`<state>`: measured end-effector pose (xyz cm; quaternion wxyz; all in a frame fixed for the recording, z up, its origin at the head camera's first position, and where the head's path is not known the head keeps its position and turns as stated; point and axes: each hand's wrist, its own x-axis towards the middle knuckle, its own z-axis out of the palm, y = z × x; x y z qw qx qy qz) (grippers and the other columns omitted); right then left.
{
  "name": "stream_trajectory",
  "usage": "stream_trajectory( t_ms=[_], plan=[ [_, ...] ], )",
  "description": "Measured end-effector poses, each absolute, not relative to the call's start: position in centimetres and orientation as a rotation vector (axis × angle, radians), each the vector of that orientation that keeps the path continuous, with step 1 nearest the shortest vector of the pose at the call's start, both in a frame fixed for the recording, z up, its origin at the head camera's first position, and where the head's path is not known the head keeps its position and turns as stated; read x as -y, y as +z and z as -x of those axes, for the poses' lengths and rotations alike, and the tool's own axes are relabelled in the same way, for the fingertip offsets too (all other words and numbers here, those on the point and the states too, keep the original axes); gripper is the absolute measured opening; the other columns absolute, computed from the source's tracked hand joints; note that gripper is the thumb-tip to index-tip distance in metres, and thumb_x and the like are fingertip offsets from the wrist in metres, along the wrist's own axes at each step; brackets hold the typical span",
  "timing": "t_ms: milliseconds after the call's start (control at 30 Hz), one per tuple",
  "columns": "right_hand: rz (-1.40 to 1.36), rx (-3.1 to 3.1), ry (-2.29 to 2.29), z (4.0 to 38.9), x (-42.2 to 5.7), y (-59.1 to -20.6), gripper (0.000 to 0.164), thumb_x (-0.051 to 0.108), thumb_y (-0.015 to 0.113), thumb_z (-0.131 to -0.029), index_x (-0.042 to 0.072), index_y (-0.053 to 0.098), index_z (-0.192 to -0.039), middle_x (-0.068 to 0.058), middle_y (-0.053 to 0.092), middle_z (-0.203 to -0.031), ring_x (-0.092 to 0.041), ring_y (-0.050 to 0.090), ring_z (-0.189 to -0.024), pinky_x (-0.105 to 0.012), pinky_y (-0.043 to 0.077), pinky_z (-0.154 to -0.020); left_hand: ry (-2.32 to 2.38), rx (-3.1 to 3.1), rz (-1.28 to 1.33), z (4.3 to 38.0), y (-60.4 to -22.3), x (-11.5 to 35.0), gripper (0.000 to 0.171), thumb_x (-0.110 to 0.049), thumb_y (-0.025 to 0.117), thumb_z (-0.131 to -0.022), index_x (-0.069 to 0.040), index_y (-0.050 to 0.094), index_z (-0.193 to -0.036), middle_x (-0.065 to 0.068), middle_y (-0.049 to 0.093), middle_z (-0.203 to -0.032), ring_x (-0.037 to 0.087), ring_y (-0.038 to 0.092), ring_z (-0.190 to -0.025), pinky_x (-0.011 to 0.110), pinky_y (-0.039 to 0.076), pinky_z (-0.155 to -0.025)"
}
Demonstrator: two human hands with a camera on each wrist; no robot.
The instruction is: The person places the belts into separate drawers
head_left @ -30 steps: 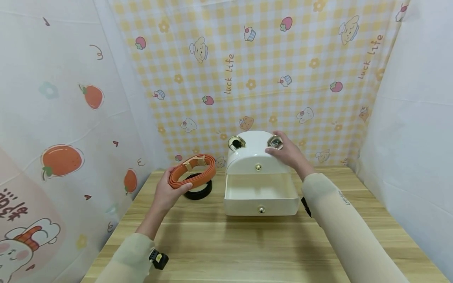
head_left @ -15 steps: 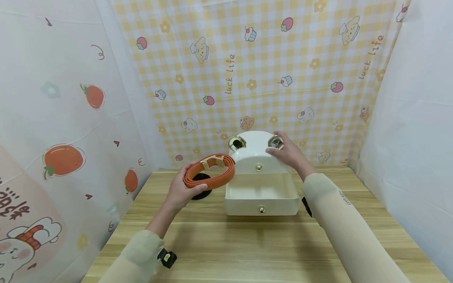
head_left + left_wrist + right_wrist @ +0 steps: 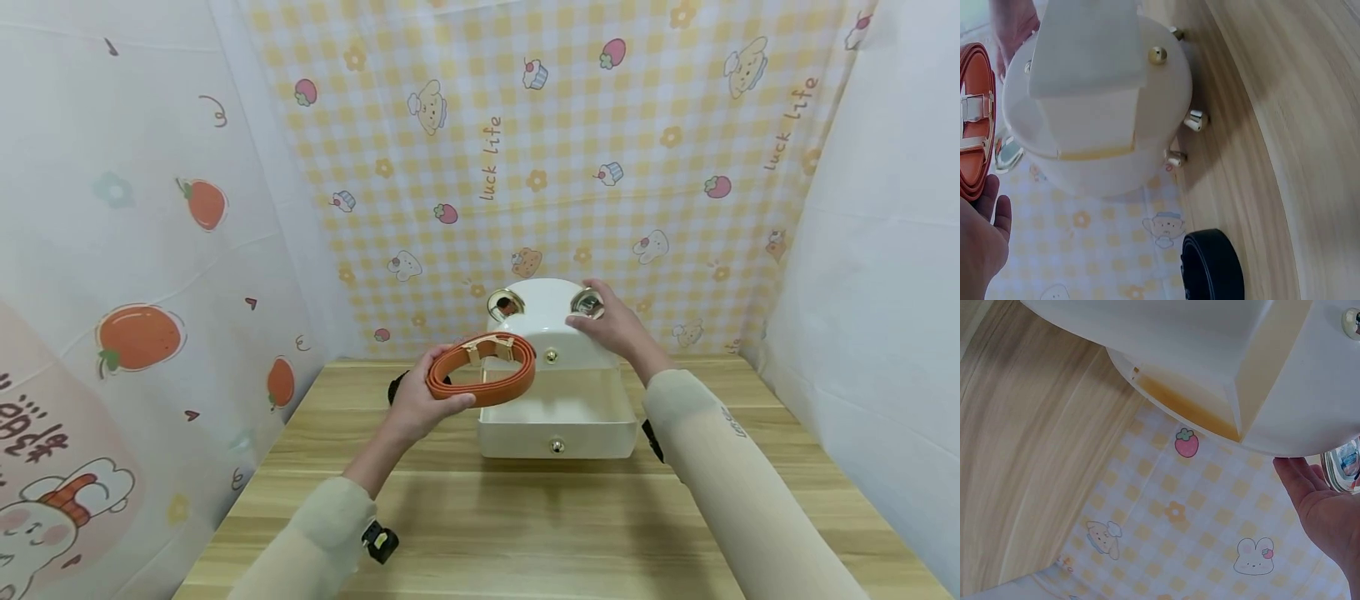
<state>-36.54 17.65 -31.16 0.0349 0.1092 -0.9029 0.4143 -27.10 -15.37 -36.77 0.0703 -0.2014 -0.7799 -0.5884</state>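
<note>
A coiled orange belt (image 3: 510,388) with gold buckle parts is gripped at its left side by my left hand (image 3: 422,400), thumb in front. The coil is raised in front of the upper left of a white drawer box (image 3: 542,313), overlapping its pulled-out lower drawer (image 3: 517,440). My right hand (image 3: 613,325) holds the box's top right corner, thumb and fingers around the gold-rimmed round eye (image 3: 587,303). In the left wrist view, the orange coil (image 3: 977,69) is cut by the left edge. The drawer's inside is partly hidden behind the belt.
A black coiled belt (image 3: 1222,269) lies on the wooden table (image 3: 525,533) left of the box, mostly hidden behind my left hand in the head view. Gold feet (image 3: 1196,120) support the box. Patterned cloth (image 3: 420,208) hangs close behind, with more cloth at both sides.
My left hand has carried the orange belt rightward, from above the black belt to in front of the box and its open drawer. My right hand stays on the box.
</note>
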Motion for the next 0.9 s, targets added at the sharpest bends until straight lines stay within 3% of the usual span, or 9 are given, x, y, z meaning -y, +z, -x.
stream_trajectory(
  t_ms=[200,333,467,767,900],
  plan=[
    [-0.339,2.778,1.263,36.5,-17.8,-31.1,0.080,0.040,0.065,-0.096,0.021,0.019,-0.158,-0.029,0.038,-0.148,-0.051,0.038,-0.132,-0.065,0.030,-0.107,-1.792,2.384,0.648,27.3,-36.9,14.0,0.076,-0.024,0.087,-0.077,-0.017,0.047,-0.141,0.019,0.057,-0.133,0.032,0.064,-0.108,0.034,0.056,-0.081],
    [-0.327,2.784,1.273,36.5,-17.8,-31.1,0.080,0.040,0.066,-0.095,0.022,0.019,-0.158,-0.029,0.039,-0.147,-0.051,0.039,-0.131,-0.065,0.031,-0.106,-1.792,2.436,0.671,26.8,-36.0,12.9,0.078,-0.020,0.085,-0.079,-0.009,0.044,-0.145,0.023,0.055,-0.136,0.041,0.059,-0.116,0.034,0.055,-0.084],
    [-0.328,2.781,1.287,36.5,-17.8,-31.2,0.081,0.040,0.066,-0.095,0.022,0.018,-0.158,-0.029,0.039,-0.148,-0.051,0.040,-0.130,-0.065,0.032,-0.106,-1.794,2.478,0.685,27.1,-36.1,12.1,0.080,-0.016,0.083,-0.079,-0.005,0.041,-0.146,0.021,0.055,-0.136,0.039,0.059,-0.116,0.032,0.055,-0.084],
    [-0.328,2.780,1.302,36.4,-17.7,-31.3,0.080,0.039,0.066,-0.095,0.022,0.020,-0.158,-0.028,0.039,-0.148,-0.049,0.044,-0.127,-0.063,0.036,-0.103,-1.800,2.468,0.684,28.1,-37.8,11.1,0.076,-0.024,0.087,-0.077,-0.019,0.047,-0.141,0.006,0.061,-0.129,0.024,0.063,-0.109,0.035,0.054,-0.088],
    [-0.320,2.783,1.299,36.5,-17.7,-31.3,0.080,0.040,0.066,-0.095,0.022,0.020,-0.158,-0.029,0.038,-0.148,-0.049,0.045,-0.125,-0.061,0.038,-0.102,-1.783,2.477,0.708,28.1,-37.9,10.6,0.075,-0.029,0.087,-0.077,-0.019,0.048,-0.140,0.005,0.062,-0.127,0.021,0.063,-0.106,0.035,0.054,-0.087]
  ],
)
